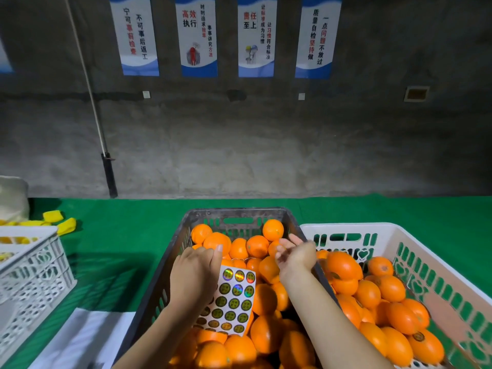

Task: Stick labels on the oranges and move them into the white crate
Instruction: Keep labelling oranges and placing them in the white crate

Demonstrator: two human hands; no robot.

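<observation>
1. Green cloth (133,235) is covering the desk, with a dark crate (239,211) of oranges (257,246) sitting on it.
2. Left hand (193,275) is pinching a label sheet (234,302) above those oranges.
3. Right hand (292,255), blurred, is hovering by the dark crate's right wall, fingers loosely curled, nothing visible in them.
4. White crate (399,230) is touching the dark one's right side, holding more oranges.
5. Another pale crate (32,265) is standing far left.
</observation>
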